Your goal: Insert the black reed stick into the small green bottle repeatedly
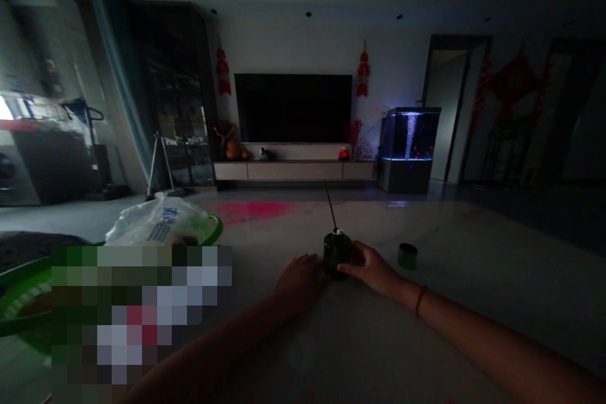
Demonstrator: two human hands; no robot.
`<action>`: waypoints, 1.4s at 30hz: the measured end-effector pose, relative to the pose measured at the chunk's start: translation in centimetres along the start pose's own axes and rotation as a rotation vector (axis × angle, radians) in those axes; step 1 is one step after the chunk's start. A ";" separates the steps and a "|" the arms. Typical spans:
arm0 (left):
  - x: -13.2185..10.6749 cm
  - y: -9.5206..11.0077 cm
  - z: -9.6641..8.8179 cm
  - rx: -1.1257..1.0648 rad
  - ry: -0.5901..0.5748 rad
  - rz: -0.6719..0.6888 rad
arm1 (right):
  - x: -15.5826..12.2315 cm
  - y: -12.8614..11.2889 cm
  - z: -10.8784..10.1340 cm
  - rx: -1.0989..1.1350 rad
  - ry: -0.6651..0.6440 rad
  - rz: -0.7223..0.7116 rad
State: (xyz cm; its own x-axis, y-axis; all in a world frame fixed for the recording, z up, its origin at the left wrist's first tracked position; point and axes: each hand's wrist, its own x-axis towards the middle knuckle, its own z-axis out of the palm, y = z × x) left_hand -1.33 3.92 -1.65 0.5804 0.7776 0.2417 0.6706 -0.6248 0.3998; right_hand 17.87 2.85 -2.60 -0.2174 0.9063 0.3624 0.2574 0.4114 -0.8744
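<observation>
A small dark green glass bottle (334,255) stands upright on the pale tabletop (303,353). One thin black stick (331,208) rises from its white neck, leaning slightly left, as in a reed diffuser. My right hand (372,267) grips the bottle from its right side, thumb in front and fingers partly hidden behind it. Just left of the bottle, my left hand (299,281) lies flat on the table with its fingers stretched out, holding nothing. A short green cylinder (408,257), like a cap or small cup, sits right of my right hand.
At the left is a green basket (215,227) with a clear plastic bag (158,218); part of it is pixelated. Beyond the table are a low TV cabinet (293,171), a television (293,107) and a lit fish tank (409,132). The room is dim.
</observation>
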 end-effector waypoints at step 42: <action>-2.3 1.1 -0.4 0.261 -0.063 -0.201 | 8.9 4.8 0.0 0.002 -0.096 -0.008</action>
State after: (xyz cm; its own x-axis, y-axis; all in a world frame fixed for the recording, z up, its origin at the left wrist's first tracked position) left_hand -2.12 1.47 -1.44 0.4464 0.8865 0.1222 0.8656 -0.4624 0.1922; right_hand 17.18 12.95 -3.59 -0.3089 0.8894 0.3369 0.2533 0.4184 -0.8722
